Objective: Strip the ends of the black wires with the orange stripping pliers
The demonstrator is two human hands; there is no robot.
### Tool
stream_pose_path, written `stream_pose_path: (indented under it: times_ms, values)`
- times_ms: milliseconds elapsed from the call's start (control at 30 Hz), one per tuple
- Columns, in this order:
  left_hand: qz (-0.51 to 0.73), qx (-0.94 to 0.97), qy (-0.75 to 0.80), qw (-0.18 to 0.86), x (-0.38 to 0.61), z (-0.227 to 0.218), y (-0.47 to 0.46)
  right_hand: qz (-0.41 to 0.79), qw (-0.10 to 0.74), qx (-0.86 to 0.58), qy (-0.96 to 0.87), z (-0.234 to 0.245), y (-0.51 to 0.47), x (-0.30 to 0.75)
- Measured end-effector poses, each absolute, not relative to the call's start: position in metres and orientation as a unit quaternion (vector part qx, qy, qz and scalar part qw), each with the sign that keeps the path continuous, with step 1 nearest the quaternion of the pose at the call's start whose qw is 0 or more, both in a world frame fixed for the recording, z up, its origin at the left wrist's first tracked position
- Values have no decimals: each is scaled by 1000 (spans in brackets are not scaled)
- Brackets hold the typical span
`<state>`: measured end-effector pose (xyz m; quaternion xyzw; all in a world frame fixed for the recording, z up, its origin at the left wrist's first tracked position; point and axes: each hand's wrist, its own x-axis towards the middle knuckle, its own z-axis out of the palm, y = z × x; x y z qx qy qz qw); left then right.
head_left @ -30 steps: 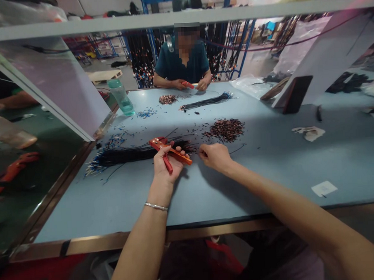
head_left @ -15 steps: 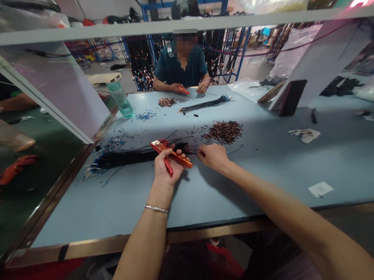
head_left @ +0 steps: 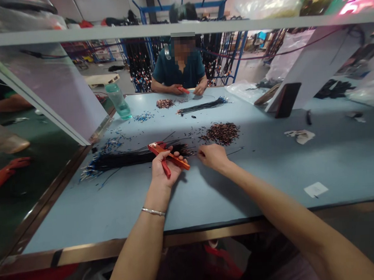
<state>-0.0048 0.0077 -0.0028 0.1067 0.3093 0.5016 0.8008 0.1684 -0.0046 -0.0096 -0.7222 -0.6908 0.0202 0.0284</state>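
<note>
My left hand [head_left: 167, 163] is palm up, fingers wrapped round a pair of red and orange wire strippers [head_left: 158, 148] whose metal head points to the far left. Under and beyond the tool lies a thick bundle of black wires [head_left: 122, 158], with blue and bare tips at its left end and brownish tips at its right. Just right of that end, my right hand [head_left: 214, 156] is closed in a pinch; what its fingertips hold is hidden. A thin black wire [head_left: 236, 150] shows beyond this hand, its other part out of sight behind it.
A pile of brown-copper scraps [head_left: 222, 133] lies beyond my right hand. Blue bits [head_left: 112, 143] are strewn at left. Across the table, a person [head_left: 177, 70] holds a red tool near another wire bundle [head_left: 202, 106]. A bottle [head_left: 119, 102], a phone-like dark slab [head_left: 288, 100] and a shelf [head_left: 182, 28] stand around.
The whole view has shifted slightly. Both my hands keep nearly the same pose and place over the table, the wire strippers still in the left.
</note>
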Motion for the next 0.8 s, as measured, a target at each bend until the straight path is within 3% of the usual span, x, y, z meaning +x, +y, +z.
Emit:
stream_pose_path:
  times_ms: [800]
  values:
    - [488,103,313,808,-4,-5,8,9,14,-768,-640,-2,-3,191]
